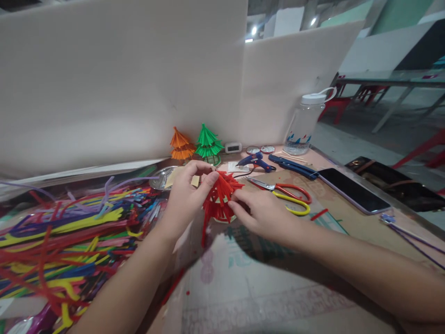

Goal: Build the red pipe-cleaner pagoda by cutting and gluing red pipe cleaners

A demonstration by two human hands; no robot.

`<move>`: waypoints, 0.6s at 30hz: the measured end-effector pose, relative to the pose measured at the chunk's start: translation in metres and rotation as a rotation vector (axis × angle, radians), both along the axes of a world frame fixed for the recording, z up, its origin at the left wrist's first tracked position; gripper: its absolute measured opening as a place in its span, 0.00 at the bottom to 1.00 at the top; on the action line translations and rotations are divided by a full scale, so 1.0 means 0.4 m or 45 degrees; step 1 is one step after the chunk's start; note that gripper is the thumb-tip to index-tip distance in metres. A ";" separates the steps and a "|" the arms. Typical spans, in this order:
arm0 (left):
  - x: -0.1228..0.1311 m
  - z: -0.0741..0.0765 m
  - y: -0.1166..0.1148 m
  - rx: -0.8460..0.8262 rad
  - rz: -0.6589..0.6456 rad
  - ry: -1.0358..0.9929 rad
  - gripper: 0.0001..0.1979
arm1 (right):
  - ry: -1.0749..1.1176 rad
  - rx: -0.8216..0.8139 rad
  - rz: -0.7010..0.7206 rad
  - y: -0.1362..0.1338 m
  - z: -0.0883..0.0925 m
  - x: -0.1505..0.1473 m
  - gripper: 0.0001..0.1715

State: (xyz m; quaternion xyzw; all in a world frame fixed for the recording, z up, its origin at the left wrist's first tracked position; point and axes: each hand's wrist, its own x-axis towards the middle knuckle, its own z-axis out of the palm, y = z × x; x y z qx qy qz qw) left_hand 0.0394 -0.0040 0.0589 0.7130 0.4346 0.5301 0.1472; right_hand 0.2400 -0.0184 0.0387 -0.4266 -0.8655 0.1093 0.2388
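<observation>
A red pipe-cleaner tree (222, 195) stands tilted between my hands, its fringed tiers spread over a pale round base. At its tip, my left hand (194, 183) pinches with thumb and forefinger. Low on the tree's right side, the curled fingers of my right hand (253, 208) grip the red strands. A loose red strand hangs below the tree. Behind it stand a finished-looking orange tree (181, 144) and a green tree (208, 144) of the same fringed kind.
Many coloured pipe cleaners (69, 236) are heaped at left. To the right lie scissors (292, 195), a blue glue gun (255, 161), dark blue pliers-like tool (294, 167) and a phone (354, 190). A water bottle (301, 127) stands behind, near a white partition (139, 83).
</observation>
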 end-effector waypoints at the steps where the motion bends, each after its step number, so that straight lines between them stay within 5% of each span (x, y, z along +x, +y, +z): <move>1: 0.001 0.001 -0.001 0.001 0.000 0.003 0.06 | 0.014 0.004 0.002 0.002 -0.003 0.001 0.16; 10: 0.009 0.005 -0.009 0.003 0.029 0.093 0.05 | 0.103 -0.086 0.024 0.023 -0.012 0.002 0.16; 18: 0.028 -0.005 -0.020 0.086 0.060 0.294 0.17 | 0.194 -0.151 0.019 0.034 -0.020 0.002 0.16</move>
